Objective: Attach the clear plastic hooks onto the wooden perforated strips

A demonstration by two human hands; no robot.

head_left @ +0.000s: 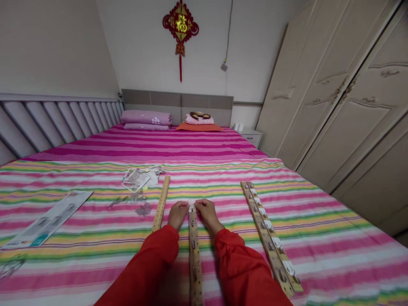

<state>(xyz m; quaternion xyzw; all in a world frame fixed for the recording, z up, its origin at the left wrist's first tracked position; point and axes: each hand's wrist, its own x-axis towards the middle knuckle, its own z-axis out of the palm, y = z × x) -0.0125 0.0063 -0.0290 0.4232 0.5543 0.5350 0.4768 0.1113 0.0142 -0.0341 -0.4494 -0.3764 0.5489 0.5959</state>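
Note:
A narrow wooden strip with holes and small metal fittings (194, 255) lies lengthwise on the striped bedspread, between my red-sleeved forearms. My left hand (177, 214) and my right hand (206, 212) meet at its far end, fingers curled and pinched around a small white part (191, 208) sitting on the strip's tip. A second bare wooden strip (161, 203) lies just left of my left hand. To the right, a pair of strips fitted with several white clips (269, 231) runs diagonally.
Clear plastic bags of small parts (140, 179) and loose bags (140, 204) lie at left centre. A printed sheet (47, 221) lies at far left. Pillows (146, 119) sit at the headboard. Wardrobe doors (350, 106) line the right side.

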